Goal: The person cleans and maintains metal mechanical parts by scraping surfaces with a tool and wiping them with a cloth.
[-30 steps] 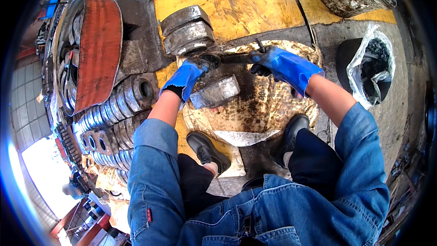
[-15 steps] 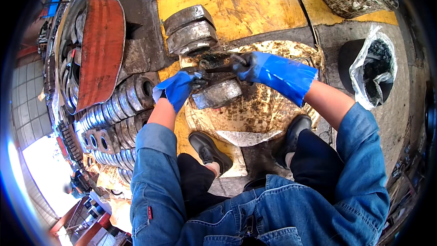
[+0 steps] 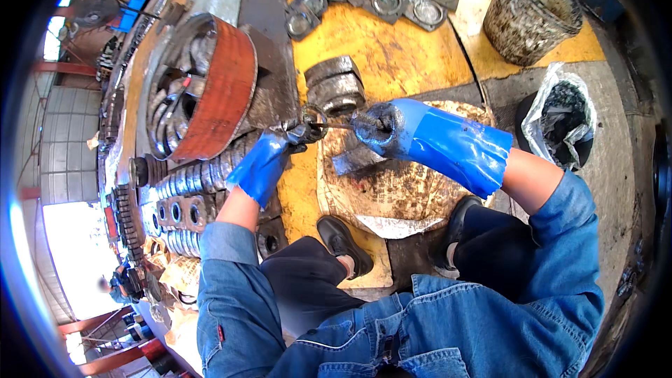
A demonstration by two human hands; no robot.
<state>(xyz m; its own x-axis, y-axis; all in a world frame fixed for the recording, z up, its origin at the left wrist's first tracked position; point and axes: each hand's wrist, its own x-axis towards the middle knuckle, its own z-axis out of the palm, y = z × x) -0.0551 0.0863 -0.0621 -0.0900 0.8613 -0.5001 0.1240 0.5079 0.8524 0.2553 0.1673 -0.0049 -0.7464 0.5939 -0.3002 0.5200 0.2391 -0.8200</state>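
Note:
My left hand point(image 3: 297, 134), in a blue glove blackened at the fingers, is closed around a dark, thin metal ring point(image 3: 313, 110). My right hand point(image 3: 378, 126), also blue-gloved and coated with black grease, is curled. A slim dark rod point(image 3: 337, 126) spans the gap between both hands; its ends are hidden in the fingers. Beneath my hands, a shiny metal block point(image 3: 355, 159) rests on a stained paper sack point(image 3: 392, 199). Just beyond it stand two round-edged metal blocks point(image 3: 334, 85), one behind the other.
At left, a red-sided round tub point(image 3: 225, 91) holds metal parts, with rows of metal rings point(image 3: 203, 176) nearby. Several flanged plates point(image 3: 388, 1) lie on the far yellow sheet. A grimy bucket point(image 3: 521, 24) and a plastic-lined bin point(image 3: 563, 115) of black material stand right.
The view has shifted, showing more of the far plates. My left hand has moved away from the metal block, and a ring now shows above its fingers.

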